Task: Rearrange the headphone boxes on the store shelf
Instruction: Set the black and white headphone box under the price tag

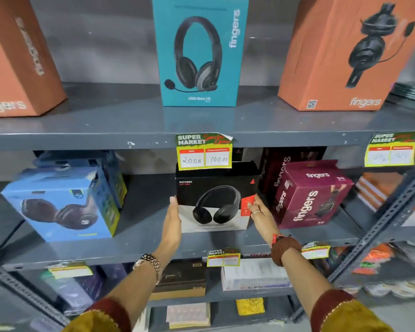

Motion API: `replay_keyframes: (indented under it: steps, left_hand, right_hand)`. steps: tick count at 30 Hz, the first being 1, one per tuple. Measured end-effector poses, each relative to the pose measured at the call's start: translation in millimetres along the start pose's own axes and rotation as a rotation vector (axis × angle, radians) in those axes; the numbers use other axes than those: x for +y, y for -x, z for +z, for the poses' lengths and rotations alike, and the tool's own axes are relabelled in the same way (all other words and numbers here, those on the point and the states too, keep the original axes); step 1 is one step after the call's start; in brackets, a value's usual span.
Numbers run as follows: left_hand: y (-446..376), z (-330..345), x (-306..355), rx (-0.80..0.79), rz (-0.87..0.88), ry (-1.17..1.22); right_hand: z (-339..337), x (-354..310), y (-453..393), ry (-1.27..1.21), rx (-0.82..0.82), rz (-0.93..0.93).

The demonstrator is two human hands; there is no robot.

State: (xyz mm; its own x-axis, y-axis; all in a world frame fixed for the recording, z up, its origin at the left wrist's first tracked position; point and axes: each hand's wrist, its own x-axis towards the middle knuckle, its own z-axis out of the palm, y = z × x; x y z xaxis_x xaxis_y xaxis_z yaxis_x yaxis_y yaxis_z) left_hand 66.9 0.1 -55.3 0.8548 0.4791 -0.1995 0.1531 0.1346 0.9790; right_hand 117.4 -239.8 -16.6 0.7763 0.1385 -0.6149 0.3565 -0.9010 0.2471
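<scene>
Before you stands a grey metal store shelf [134,130] with several tiers. On its upper tier, two orange Fingers boxes sit at the ends, one on the left [17,58] and one on the right [345,53], with an upright teal USB headset box [199,51] between them, well apart from both. On the middle tier, a blue headphone box [58,202] sits tilted at the left, and a maroon Fingers box [309,195] sits angled at the right. Between those stands the black-and-white Rockerz headphone box [216,202], upright on the middle tier, facing you, just beside the maroon one.

Your left hand [171,224] lies flat against that box's left side, its fingers [173,202] straight and pressed together. Your right hand [261,216] touches the box's right edge, its fingers [252,207] curled loosely on the red patch; a ring shows on one. A yellow supermarket price tag [204,152] hangs from the shelf edge above, overlapping the top of the Rockerz box; another price tag [391,149] hangs further right.
</scene>
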Motion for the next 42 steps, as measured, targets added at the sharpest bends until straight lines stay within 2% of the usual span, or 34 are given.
replay_keyframes:
  steps: [3,5,8,9,10,11,12,13,17,20,25,29,32,37,39,42]
  left_hand:
    - [0.5,-5.0,0.0,-0.029,-0.01,-0.037]
    - [-0.8,-7.9,-1.6,-0.05,-0.002,-0.062]
    - [5.4,-10.3,-2.7,-0.06,0.019,-0.117]
    - [10.3,-12.6,-5.5,-0.053,0.018,-0.132]
    - [13.0,-16.1,-9.4,-0.038,0.012,-0.131]
    - [14.2,-21.6,-15.1,-0.014,0.0,-0.113]
    - [15.4,-29.6,-23.2,0.028,-0.018,-0.091]
    - [17.3,-37.9,-29.4,0.066,-0.037,-0.068]
    - [28.1,-90.0,-64.2,0.282,-0.103,-0.031]
    - [33.2,-134.6,-72.8,0.427,-0.124,-0.037]
    - [31.9,-215.4,-34.4,0.582,0.073,-0.089]
    - [9.0,-276.5,-11.5,0.66,0.109,-0.111]
    - [-5.0,-310.2,10.5,0.636,0.131,-0.139]
    - [-21.4,-357.2,31.3,0.427,0.109,-0.065]
    - [-22.5,-357.1,29.7,0.337,0.108,-0.066]
    - [-25.7,-364.6,23.9,0.284,0.091,-0.044]
  right_hand:
    - [-7.9,-6.5,-7.5,-0.116,0.012,-0.008]
    - [-8.7,-5.3,-10.5,-0.487,0.085,-0.014]
    - [6.3,0.3,-20.4,-0.645,0.14,0.131]
    - [11.8,-3.4,-24.5,-0.845,0.134,0.159]
    - [16.9,-9.7,-32.6,-1.171,0.168,0.143]
    - [16.1,-17.3,-43.6,-1.373,0.212,0.032]
    - [19.2,-23.2,-55.1,-1.489,0.327,-0.004]
    - [24.6,-29.6,-66.5,-1.578,0.359,-0.034]
    - [42.9,-76.1,-59.8,-1.63,0.26,-0.185]
    - [31.6,-116.2,-40.5,-1.588,0.202,-0.301]
    - [-3.5,-195.1,-12.8,-1.613,0.154,-0.487]
    - [-38.2,-258.9,6.3,-1.622,0.104,-0.586]
    - [-63.9,-310.0,16.4,-1.703,0.065,-0.576]
    - [-84.0,-382.8,20.5,-1.755,0.111,-0.515]
    - [-80.5,-391.5,14.9,-1.746,0.149,-0.471]
    - [-81.3,-403.5,18.2,-1.816,0.207,-0.406]
